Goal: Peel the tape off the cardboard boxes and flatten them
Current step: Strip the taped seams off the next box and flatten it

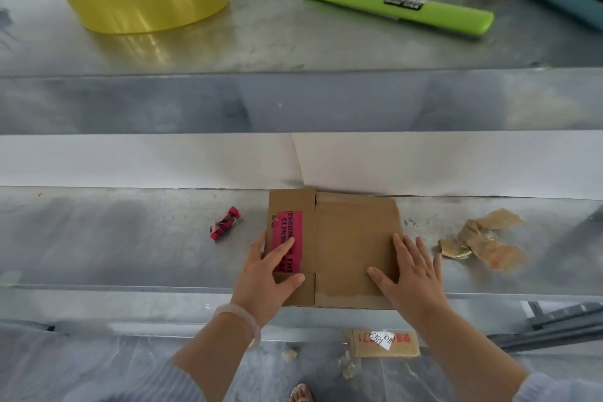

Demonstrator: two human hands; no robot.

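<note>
My left hand (267,268) lies open, fingers spread over the pink tape strip (288,240) on the left flap of the cardboard box (346,248), which sits collapsed on the worktop (130,238). To flatten it well I judge I should press evenly along the crease and outward. My right hand (412,274) is open too, palm down on the right edge, holding nothing.

Two hands, left (272,274) and right (411,274), press flat on a flattened cardboard box (346,248) with pink tape (288,228) on a metal counter (114,238).
</note>
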